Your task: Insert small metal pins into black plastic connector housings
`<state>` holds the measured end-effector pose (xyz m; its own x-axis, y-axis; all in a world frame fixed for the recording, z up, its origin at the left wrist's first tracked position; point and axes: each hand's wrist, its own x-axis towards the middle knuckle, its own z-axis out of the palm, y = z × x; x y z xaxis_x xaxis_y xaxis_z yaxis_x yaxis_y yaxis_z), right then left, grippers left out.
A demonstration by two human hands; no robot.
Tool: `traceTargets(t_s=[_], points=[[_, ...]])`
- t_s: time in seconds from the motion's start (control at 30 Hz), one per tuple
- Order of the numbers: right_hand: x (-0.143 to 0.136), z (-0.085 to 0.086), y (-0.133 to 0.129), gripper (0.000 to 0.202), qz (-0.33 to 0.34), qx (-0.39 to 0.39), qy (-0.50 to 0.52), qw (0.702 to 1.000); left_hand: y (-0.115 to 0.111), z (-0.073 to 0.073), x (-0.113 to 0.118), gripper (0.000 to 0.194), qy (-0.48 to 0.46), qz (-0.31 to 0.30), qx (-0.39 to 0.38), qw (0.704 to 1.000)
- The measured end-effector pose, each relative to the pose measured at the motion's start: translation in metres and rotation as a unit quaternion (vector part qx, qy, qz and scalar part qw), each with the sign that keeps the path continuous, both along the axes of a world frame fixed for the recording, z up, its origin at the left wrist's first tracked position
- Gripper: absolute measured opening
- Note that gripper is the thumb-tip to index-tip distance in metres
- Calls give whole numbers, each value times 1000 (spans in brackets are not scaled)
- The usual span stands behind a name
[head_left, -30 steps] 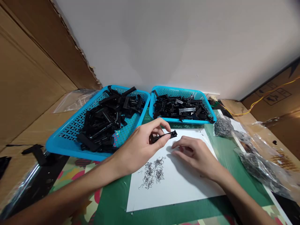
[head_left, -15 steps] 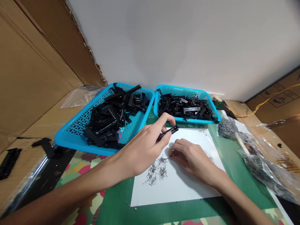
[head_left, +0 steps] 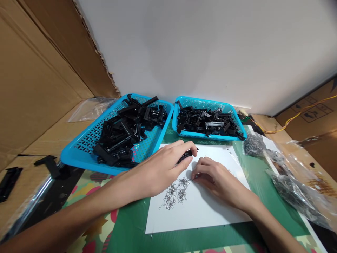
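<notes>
A small black plastic part point(head_left: 186, 155) is gripped between the thumb and fingers of my left hand point(head_left: 164, 168), above a white sheet point(head_left: 181, 219). My right hand point(head_left: 217, 179) rests low over the same sheet, its thumb and fingertips pinched together beside a loose pile of thin, curly metal pieces point(head_left: 175, 193). Whatever is between those fingertips is too small or hidden to name. The two hands are close but apart. More of the metal pieces show partly behind my right hand.
Two blue baskets, a larger one point(head_left: 86, 163) at left and a smaller one point(head_left: 210, 102) behind the sheet, hold black parts. Plastic bags of metal pieces point(head_left: 254, 144) lie at right. More black parts point(head_left: 10, 182) sit at far left, beside cardboard point(head_left: 39, 52).
My left hand has turned its fingers down over the black part, which shows less now. My right hand has shifted slightly to the right, with its fingertips still pinched.
</notes>
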<state>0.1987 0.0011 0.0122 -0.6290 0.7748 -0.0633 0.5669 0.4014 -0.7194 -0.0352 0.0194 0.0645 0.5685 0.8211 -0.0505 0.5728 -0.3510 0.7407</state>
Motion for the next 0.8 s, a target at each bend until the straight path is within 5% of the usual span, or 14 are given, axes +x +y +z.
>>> traceTargets(t_s=[0.2,0.4,0.57,0.8], points=[[1,5,-4,23,20,18,-46,999,-1,3,-1,20,12,2,-19,1000],[-1,5,-7,15,8,-13,43,999,-1,-2,-1,19,24,-14,2,1000],[-7,4,-10,24,57,59,-41,996,-1,-7,-2,19,34,1,31,999],[1,12,-9,19,57,-13,5,998,-2,-13,-3,26,62,-3,59,996]])
